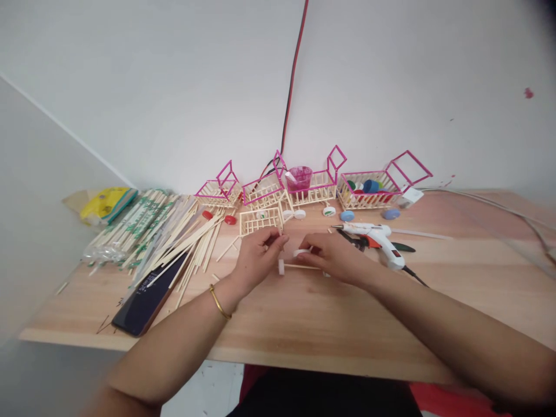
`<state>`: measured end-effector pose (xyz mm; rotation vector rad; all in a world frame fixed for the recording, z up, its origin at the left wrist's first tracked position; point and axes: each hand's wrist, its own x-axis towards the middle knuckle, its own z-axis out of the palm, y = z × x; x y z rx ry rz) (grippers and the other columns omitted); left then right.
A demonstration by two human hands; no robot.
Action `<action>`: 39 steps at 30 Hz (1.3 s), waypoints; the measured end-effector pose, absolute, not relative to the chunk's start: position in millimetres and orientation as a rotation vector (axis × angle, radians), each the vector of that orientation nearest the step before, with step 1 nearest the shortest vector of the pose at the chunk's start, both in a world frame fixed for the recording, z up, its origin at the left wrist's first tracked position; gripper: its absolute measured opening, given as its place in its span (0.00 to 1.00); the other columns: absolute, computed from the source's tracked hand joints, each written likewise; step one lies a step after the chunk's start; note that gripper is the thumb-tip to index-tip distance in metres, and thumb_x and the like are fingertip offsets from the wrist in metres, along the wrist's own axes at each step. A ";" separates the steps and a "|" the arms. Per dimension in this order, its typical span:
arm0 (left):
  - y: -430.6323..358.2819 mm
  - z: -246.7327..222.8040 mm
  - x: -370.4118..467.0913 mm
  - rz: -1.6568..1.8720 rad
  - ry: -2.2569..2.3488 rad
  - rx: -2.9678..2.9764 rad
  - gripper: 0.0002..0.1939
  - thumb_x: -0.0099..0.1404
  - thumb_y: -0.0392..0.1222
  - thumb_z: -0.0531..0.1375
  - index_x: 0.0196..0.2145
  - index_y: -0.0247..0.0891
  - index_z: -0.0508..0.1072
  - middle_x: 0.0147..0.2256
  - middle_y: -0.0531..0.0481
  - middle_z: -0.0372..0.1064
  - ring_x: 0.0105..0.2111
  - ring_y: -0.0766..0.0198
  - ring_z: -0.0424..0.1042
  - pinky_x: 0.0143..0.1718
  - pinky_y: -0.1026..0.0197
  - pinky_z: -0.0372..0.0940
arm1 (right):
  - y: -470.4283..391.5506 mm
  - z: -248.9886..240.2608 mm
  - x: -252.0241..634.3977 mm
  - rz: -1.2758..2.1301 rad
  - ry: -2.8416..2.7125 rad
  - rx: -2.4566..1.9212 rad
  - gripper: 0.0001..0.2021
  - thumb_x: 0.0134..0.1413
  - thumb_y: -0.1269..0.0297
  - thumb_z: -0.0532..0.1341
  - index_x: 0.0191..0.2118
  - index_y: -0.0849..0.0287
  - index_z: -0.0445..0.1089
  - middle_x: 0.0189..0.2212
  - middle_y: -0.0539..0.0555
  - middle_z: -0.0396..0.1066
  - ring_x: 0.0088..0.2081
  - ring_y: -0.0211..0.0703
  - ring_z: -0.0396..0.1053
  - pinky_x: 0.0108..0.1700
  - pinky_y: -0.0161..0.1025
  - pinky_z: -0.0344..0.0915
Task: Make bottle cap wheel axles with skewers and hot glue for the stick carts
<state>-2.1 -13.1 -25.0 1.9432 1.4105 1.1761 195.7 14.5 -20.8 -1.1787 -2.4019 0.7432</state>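
Note:
My right hand [332, 255] pinches a white bottle cap [300, 252] between thumb and fingers. Facing it, my left hand [259, 258] has thumb and fingertips pressed together; what they hold, if anything, is too small to make out. Just below both hands, a thin wooden stick [304, 266] lies on the table with a white cap [281, 267] standing upright at its left end. Its right end is partly hidden by my right hand. Behind my left hand stands a small cart basket of bare sticks [260, 221].
Several stick carts with magenta rims [369, 191] line the wall, one with coloured caps inside. A magenta-stained cup [299, 179] stands among them. A glue gun [384, 240] lies right; loose sticks [195, 243], a phone [143, 307] and bagged sticks [139, 226] lie left.

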 end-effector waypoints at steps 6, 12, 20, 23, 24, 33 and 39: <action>-12.7 -26.5 -0.7 1.169 1.422 1.999 0.12 0.64 0.44 0.56 0.27 0.35 0.70 0.22 0.54 0.65 0.24 0.70 0.62 0.28 0.67 0.57 | 17.4 -18.1 195.2 0.581 -2.527 -1.147 0.11 0.55 0.57 0.59 0.30 0.58 0.71 0.28 0.52 0.73 0.30 0.41 0.66 0.31 0.35 0.55; -12.7 -27.4 -0.9 1.177 1.399 2.013 0.12 0.64 0.44 0.56 0.26 0.35 0.69 0.22 0.54 0.64 0.25 0.70 0.62 0.29 0.67 0.57 | 15.8 -17.2 194.0 0.516 -2.511 -1.187 0.10 0.55 0.59 0.60 0.30 0.58 0.73 0.27 0.52 0.73 0.29 0.40 0.67 0.30 0.35 0.55; -12.7 -29.1 -0.3 1.164 1.333 2.079 0.11 0.63 0.42 0.56 0.25 0.35 0.70 0.21 0.54 0.64 0.24 0.70 0.62 0.28 0.67 0.57 | 13.8 -17.0 194.1 0.531 -2.498 -1.145 0.08 0.54 0.60 0.62 0.30 0.57 0.73 0.27 0.50 0.75 0.29 0.40 0.68 0.30 0.35 0.57; -13.5 -30.7 0.3 1.138 1.283 2.035 0.10 0.64 0.42 0.55 0.30 0.35 0.71 0.24 0.53 0.68 0.25 0.70 0.65 0.29 0.67 0.59 | 13.6 -18.4 194.8 0.552 -2.470 -1.152 0.08 0.53 0.59 0.62 0.29 0.57 0.73 0.26 0.50 0.74 0.28 0.39 0.68 0.30 0.34 0.56; -14.0 -31.0 0.7 1.143 1.256 1.990 0.09 0.65 0.42 0.54 0.33 0.35 0.72 0.25 0.52 0.69 0.26 0.70 0.67 0.30 0.67 0.60 | 13.9 -18.9 195.3 0.583 -2.448 -1.162 0.08 0.53 0.59 0.62 0.29 0.57 0.73 0.25 0.50 0.74 0.27 0.39 0.67 0.29 0.34 0.56; -26.2 -18.9 5.3 1.187 1.001 1.517 0.15 0.66 0.48 0.53 0.45 0.36 0.66 0.24 0.53 0.68 0.22 0.71 0.65 0.26 0.68 0.62 | 18.1 -2.9 204.4 1.347 -1.916 -1.190 0.18 0.51 0.47 0.60 0.32 0.59 0.69 0.24 0.51 0.74 0.26 0.38 0.70 0.27 0.34 0.60; -32.8 -11.7 8.0 1.106 1.025 1.541 0.15 0.67 0.48 0.50 0.36 0.34 0.68 0.24 0.52 0.68 0.21 0.72 0.62 0.25 0.68 0.59 | 17.1 0.7 204.6 1.429 -1.771 -1.126 0.17 0.51 0.47 0.61 0.30 0.59 0.68 0.22 0.50 0.73 0.27 0.38 0.71 0.32 0.35 0.63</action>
